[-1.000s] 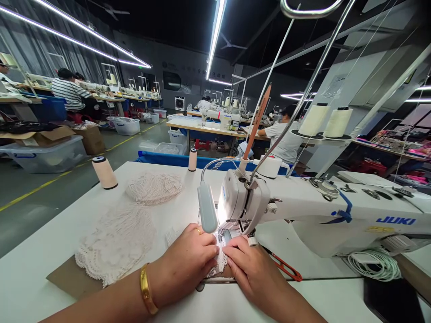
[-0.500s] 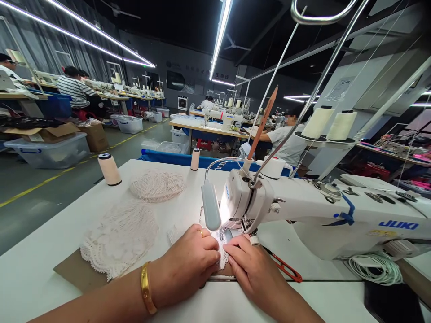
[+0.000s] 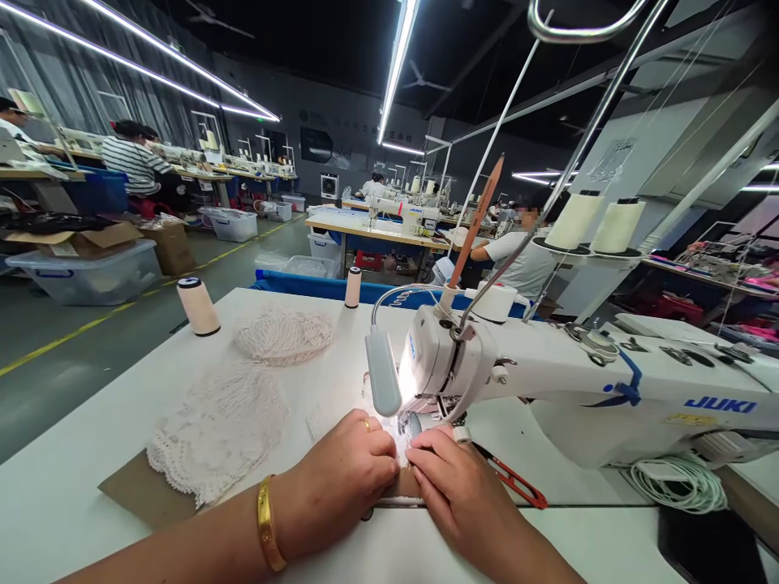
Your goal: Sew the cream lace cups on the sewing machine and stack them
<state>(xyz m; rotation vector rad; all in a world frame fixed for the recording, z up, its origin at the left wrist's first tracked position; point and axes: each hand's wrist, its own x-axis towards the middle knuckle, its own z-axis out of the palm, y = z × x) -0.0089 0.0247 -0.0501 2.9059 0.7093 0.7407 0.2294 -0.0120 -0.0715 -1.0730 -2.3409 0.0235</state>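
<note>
Fingertips of the left hand (image 3: pixel 341 483) and right hand (image 3: pixel 459 487) press flat, nearly touching, pinning a small lace piece (image 3: pixel 398 444) under the lit needle of the white sewing machine (image 3: pixel 548 389); guiding it well likely means even, light pressure, fingers clear of the needle; red snips (image 3: pixel 514 483) lie just right; a lace pile (image 3: pixel 216 430) sits left.

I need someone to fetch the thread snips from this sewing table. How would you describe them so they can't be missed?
Start at the white sewing machine. On the table under its arm, just beside the right hand, lie the snips. Their thin red-orange handles are the only such colour on the white table.
</note>
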